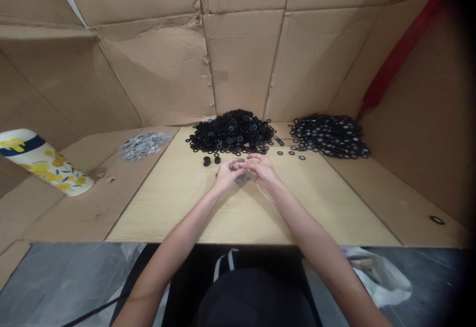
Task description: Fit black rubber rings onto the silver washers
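My left hand (226, 173) and my right hand (263, 170) meet over the middle of the board, fingertips pinched together. Something small and pale shows between them, too small to make out. Beneath the fingers lie a few small silver discs (242, 179), partly hidden by the hands. Just beyond, to the left, stand short stacks of black rings (207, 161). A large heap of black rings (232, 134) rises behind both hands. Farther right is a heap of black rings with pale centres (329, 136), and a flat pile of silver discs (144, 145) lies to the left.
A patterned cylindrical bottle (55, 166) leans at the left. Cardboard walls (245, 59) enclose the back and sides; a red strip (397, 59) hangs at right. A small dark tool (278, 140) lies between the heaps. One loose ring (437, 220) rests far right.
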{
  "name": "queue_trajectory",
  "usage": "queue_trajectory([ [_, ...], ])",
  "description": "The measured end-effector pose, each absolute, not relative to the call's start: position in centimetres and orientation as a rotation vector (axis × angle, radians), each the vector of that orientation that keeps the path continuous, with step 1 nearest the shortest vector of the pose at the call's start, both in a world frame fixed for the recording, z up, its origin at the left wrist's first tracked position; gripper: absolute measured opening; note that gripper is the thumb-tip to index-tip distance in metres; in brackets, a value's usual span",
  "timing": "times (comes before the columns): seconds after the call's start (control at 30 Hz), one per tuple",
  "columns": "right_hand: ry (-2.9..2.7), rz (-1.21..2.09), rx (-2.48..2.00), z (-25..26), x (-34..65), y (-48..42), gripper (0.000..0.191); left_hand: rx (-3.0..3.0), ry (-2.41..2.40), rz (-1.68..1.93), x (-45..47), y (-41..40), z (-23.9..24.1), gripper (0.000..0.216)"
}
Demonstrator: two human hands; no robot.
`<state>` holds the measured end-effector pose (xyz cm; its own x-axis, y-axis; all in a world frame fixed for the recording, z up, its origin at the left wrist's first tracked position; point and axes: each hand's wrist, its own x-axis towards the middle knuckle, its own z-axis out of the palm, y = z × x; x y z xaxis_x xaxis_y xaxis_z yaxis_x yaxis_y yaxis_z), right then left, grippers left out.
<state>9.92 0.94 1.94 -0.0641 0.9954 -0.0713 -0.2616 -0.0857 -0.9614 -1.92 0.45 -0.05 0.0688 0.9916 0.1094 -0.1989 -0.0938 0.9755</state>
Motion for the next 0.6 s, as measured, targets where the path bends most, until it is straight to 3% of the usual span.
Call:
queue_trajectory([
  [0.6,-1.163,1.399,-0.964,2.7,10.7,1.1,0.048,1.022,0.9,1.389,-2.9,1.2,-0.1,0.043],
])
